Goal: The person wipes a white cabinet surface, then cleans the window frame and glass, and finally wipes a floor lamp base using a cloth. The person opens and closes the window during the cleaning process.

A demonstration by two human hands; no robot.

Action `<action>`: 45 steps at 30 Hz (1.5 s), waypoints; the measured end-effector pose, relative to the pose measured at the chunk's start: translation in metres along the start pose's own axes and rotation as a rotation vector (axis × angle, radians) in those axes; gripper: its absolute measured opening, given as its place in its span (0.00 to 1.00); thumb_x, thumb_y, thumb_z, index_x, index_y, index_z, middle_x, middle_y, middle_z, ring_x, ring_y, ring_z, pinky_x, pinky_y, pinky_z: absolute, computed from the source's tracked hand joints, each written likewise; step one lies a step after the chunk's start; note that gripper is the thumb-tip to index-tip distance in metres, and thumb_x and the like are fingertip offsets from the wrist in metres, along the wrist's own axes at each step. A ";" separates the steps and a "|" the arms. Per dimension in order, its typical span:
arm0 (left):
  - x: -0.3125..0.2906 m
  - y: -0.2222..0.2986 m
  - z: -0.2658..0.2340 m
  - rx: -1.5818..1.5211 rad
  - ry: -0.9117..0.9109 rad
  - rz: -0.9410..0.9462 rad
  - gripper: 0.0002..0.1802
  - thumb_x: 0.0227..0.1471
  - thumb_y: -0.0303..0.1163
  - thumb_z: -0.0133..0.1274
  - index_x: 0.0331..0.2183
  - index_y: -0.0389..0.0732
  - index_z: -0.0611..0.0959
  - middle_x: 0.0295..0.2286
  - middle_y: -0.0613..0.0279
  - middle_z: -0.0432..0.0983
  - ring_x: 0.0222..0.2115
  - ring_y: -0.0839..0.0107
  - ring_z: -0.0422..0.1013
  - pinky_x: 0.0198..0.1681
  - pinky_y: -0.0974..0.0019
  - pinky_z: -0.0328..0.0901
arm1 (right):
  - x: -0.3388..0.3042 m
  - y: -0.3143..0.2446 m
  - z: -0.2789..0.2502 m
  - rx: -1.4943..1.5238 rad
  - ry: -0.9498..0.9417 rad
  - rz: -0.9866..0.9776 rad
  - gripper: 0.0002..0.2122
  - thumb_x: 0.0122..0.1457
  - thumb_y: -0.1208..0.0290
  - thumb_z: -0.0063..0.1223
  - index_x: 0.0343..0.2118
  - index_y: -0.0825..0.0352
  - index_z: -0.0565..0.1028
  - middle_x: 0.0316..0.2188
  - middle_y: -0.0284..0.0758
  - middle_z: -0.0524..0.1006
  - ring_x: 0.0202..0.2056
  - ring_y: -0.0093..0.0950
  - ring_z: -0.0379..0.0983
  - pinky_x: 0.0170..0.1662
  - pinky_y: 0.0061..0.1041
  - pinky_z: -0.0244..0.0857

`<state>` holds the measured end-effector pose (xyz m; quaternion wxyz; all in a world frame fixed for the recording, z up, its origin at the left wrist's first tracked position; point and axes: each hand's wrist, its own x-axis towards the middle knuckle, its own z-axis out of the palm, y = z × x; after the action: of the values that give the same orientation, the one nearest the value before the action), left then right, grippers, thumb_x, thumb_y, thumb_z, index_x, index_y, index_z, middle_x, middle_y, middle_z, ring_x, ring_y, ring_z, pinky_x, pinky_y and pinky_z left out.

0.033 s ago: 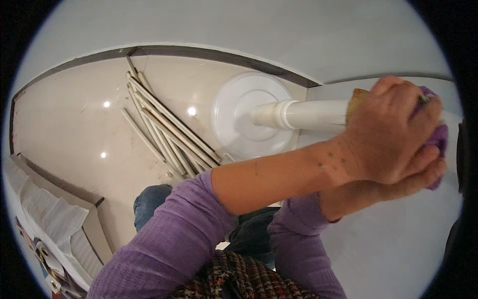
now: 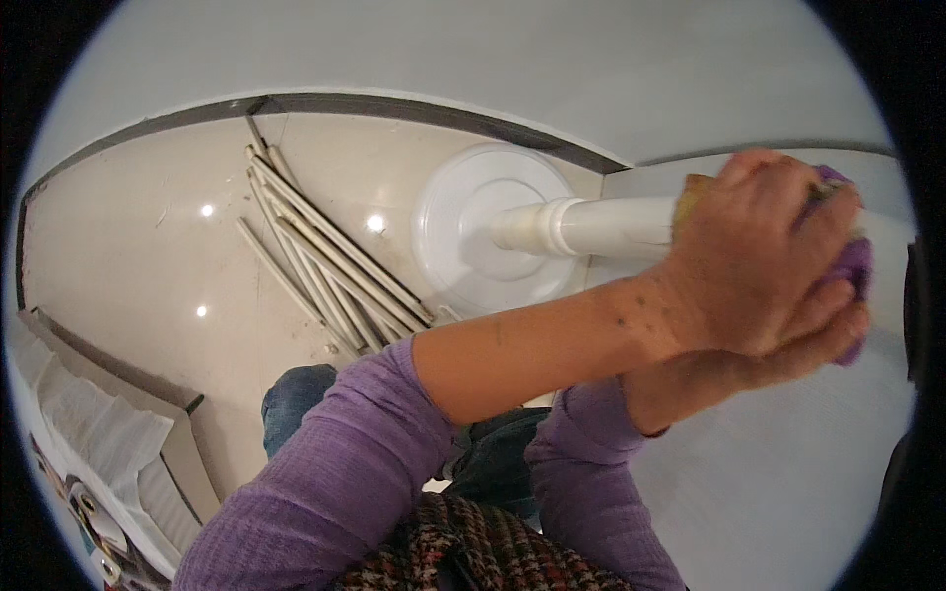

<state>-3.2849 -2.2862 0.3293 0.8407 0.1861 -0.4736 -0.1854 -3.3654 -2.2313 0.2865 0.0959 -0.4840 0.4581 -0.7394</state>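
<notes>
A white column (image 2: 616, 227) with a ringed collar rises from a round white base (image 2: 448, 227) on the floor. Near its upper end, my left hand (image 2: 744, 251) curls closed around the column, pressing a purple cloth (image 2: 855, 266) against it. A yellowish edge (image 2: 693, 200) pokes out beside that hand; whether it is part of the cloth I cannot tell. Just below, my right hand (image 2: 803, 353) is closed on the same cloth from the near side, its palm mostly hidden by the left hand. The column's top is covered by hands and cloth.
Several long off-white strips (image 2: 345, 266) lie in a loose pile on the shiny tiled floor (image 2: 128, 217), left of the base. A grey wall (image 2: 443, 49) with dark skirting runs behind. At the lower left stands a box-like thing draped with whitish sheeting (image 2: 108, 404).
Both hands and the purple cloth have shifted slightly left along the column, toward its base. The whole view has also moved a little. The grip looks the same.
</notes>
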 end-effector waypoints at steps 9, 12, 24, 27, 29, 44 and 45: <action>-0.064 -0.052 -0.069 0.150 -0.312 -0.065 0.31 0.57 0.45 0.47 0.56 0.35 0.72 0.47 0.46 0.72 0.46 0.47 0.69 0.52 0.48 0.62 | -0.033 0.050 0.042 0.151 0.166 0.018 0.49 0.50 0.28 0.54 0.56 0.76 0.63 0.53 0.41 0.70 0.52 0.34 0.69 0.54 0.35 0.66; -0.078 -0.060 -0.077 0.140 -0.332 -0.140 0.32 0.61 0.50 0.43 0.57 0.35 0.71 0.50 0.44 0.70 0.49 0.47 0.67 0.55 0.49 0.61 | -0.038 0.053 0.043 0.225 0.079 0.097 0.48 0.52 0.27 0.51 0.56 0.75 0.63 0.53 0.40 0.69 0.52 0.33 0.69 0.55 0.35 0.65; -0.142 -0.091 -0.120 0.294 -0.612 -0.411 0.39 0.58 0.43 0.51 0.64 0.36 0.56 0.59 0.40 0.59 0.57 0.41 0.59 0.62 0.46 0.53 | -0.089 0.163 -0.008 0.048 0.005 0.374 0.34 0.66 0.43 0.39 0.60 0.72 0.62 0.56 0.41 0.67 0.56 0.34 0.65 0.60 0.33 0.58; -0.143 -0.079 -0.116 0.294 -0.624 -0.475 0.40 0.58 0.37 0.52 0.65 0.35 0.53 0.59 0.39 0.57 0.58 0.41 0.57 0.63 0.47 0.52 | -0.086 0.144 0.000 0.100 0.079 0.548 0.26 0.69 0.51 0.36 0.57 0.71 0.67 0.53 0.39 0.70 0.55 0.33 0.66 0.59 0.31 0.59; -0.129 -0.077 -0.103 0.289 -0.643 -0.491 0.41 0.59 0.35 0.52 0.65 0.34 0.51 0.58 0.37 0.56 0.58 0.41 0.56 0.63 0.48 0.52 | -0.066 0.134 0.010 0.187 0.140 0.640 0.25 0.69 0.53 0.36 0.54 0.71 0.70 0.52 0.38 0.71 0.54 0.33 0.67 0.58 0.31 0.59; 0.173 0.040 0.082 -0.162 -0.555 0.022 0.31 0.61 0.48 0.51 0.53 0.32 0.66 0.41 0.46 0.71 0.38 0.54 0.70 0.39 0.58 0.65 | 0.206 -0.128 0.073 0.196 -0.105 -0.287 0.21 0.70 0.53 0.44 0.41 0.72 0.73 0.36 0.33 0.76 0.38 0.23 0.70 0.44 0.26 0.66; 0.182 0.044 0.092 -0.320 -0.524 0.027 0.25 0.62 0.46 0.52 0.47 0.33 0.71 0.32 0.55 0.74 0.31 0.65 0.73 0.34 0.63 0.66 | 0.203 -0.142 0.078 0.203 -0.073 -0.252 0.17 0.68 0.59 0.49 0.43 0.72 0.74 0.37 0.34 0.76 0.37 0.24 0.71 0.42 0.25 0.67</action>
<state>-3.2710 -2.3495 0.5274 0.7108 -0.0089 -0.6415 -0.2883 -3.3641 -2.3159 0.5320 0.0675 -0.5522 0.3128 -0.7699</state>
